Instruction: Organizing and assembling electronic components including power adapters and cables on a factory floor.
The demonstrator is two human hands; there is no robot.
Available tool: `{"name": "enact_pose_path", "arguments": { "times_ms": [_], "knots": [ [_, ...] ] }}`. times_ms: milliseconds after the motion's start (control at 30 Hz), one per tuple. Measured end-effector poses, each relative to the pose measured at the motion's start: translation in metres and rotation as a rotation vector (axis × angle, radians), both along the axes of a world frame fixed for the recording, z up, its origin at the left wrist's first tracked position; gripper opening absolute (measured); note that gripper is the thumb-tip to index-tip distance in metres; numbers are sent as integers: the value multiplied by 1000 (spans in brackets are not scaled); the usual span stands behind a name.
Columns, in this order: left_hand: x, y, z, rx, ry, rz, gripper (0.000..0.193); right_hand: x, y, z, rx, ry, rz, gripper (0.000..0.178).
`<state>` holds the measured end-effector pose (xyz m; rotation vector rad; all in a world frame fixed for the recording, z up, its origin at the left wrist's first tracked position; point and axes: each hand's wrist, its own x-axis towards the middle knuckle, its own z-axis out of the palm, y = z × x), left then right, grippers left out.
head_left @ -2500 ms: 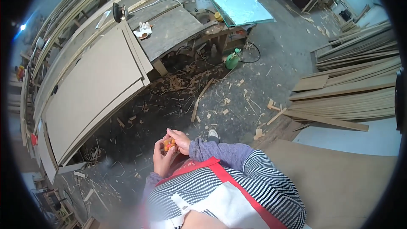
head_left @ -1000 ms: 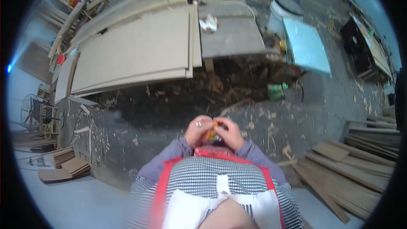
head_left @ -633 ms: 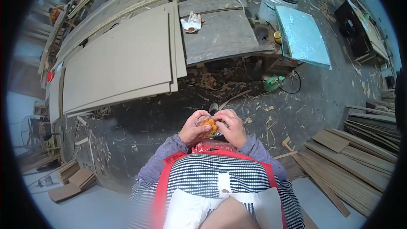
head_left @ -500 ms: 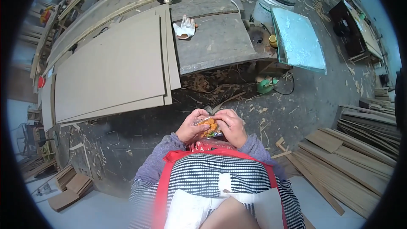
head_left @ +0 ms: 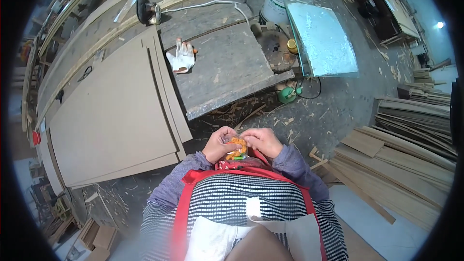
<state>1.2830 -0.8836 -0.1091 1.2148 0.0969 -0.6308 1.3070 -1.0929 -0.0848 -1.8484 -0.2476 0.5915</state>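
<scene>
Close to my chest, I hold a small clear plastic packet [head_left: 237,152] of orange snack pieces with a bit of green print. My left hand [head_left: 217,146] is wrapped round its left side, thumb across the front. At the upper right edge, my right hand [head_left: 264,141] pinches the plastic with thumb and curled fingers. Whether the packet is torn open, I cannot tell. Just below it shows the red apron [head_left: 258,176] I wear over a striped top.
Ahead stands a workbench [head_left: 222,67] with large brown boards [head_left: 111,111], a white glove [head_left: 182,60], a dark corded tool [head_left: 146,11] and a round saw blade [head_left: 276,48]. A bluish sheet stack [head_left: 325,41] sits by a lidded bucket [head_left: 285,1]. Wood planks [head_left: 386,164] lie at right.
The view has turned, so the bench and boards appear farther left and the boards nearer. Both hands stay on the packet, which now faces up more fully.
</scene>
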Motion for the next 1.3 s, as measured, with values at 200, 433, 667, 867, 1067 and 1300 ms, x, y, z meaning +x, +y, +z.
{"name": "enact_pose_path", "arguments": {
  "times_ms": [200,433,667,867,1067,1300],
  "knots": [
    [23,-21,0,-15,82,52,32,17,-23,-20,218,383,85,22],
    [53,-68,4,292,-16,8,29,45,-53,-38,648,400,-122,23],
    [113,-124,12,-89,267,254,28,110,-106,-36,579,350,-228,19],
    [142,-152,27,-209,257,266,30,145,-137,-12,397,205,-20,24],
    [145,-146,19,55,274,101,38,150,-149,-41,519,468,106,27],
    [159,-106,17,74,204,-69,49,148,-106,-45,697,835,-165,21]
  ]
}}
